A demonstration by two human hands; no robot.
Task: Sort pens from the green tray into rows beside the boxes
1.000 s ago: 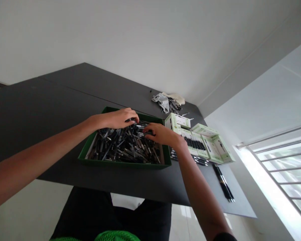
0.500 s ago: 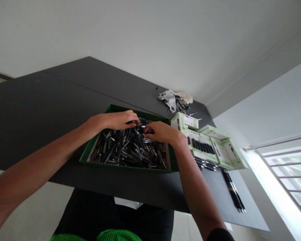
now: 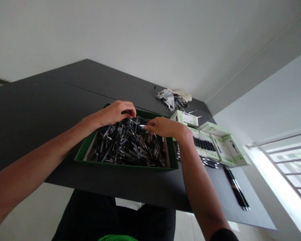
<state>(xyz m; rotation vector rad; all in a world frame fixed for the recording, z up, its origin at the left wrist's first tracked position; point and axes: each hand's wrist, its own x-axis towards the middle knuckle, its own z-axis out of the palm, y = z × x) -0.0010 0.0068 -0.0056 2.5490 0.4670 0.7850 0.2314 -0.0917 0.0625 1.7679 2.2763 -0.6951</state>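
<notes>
A green tray (image 3: 83,151) stands on the table, heaped with many loose black pens and pen parts (image 3: 126,145) lying crossed at all angles. My left hand (image 3: 116,113) is above the tray's back left rim, fingers curled together over the pile; whether they hold a pen is hidden. My right hand (image 3: 163,128) reaches in from the right, its fingertips pinching a silver-tipped pen (image 3: 142,126) at the top of the heap.
Open white-green boxes (image 3: 222,147) with rows of black pens stand right of the tray on the dark grey table (image 3: 40,107). Behind lies a crumpled cloth (image 3: 165,98) with pen parts. Black pens (image 3: 237,189) lie at right, beside a barred window (image 3: 288,164).
My left hand has risen from the pile toward the tray's back rim. My right hand has drawn slightly to the right, and the view has shifted a little.
</notes>
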